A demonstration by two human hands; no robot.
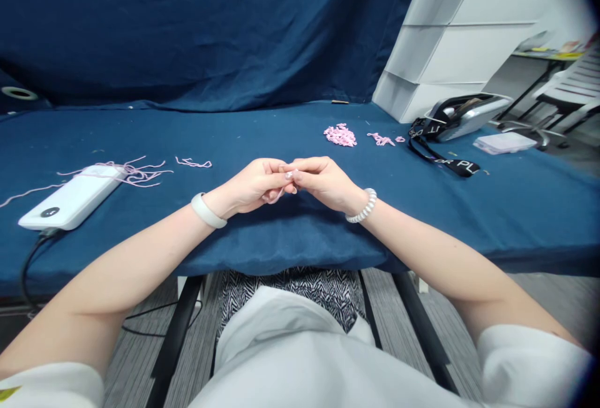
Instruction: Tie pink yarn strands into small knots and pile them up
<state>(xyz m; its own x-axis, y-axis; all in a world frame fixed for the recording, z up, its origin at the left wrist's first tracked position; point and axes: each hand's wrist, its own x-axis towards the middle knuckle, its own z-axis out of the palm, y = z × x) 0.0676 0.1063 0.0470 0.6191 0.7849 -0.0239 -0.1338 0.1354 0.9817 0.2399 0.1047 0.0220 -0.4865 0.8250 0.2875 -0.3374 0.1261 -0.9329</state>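
My left hand (253,186) and my right hand (323,182) meet fingertip to fingertip over the near middle of the blue-covered table (290,239). Both are pinched on a thin pink strand (280,194) that shows just below the left fingers. A white band sits on my left wrist and a white bead bracelet on my right. A small heap of pink strand pieces (340,135) lies farther back, with a smaller pink bit (382,140) to its right.
A white power bank (70,199) with a cable lies at the left, loose pink strands (135,172) draped over and beside it. At the right are a black lanyard (443,159), a silver-black device (464,115), a small clear box (504,143) and white shelving (445,39).
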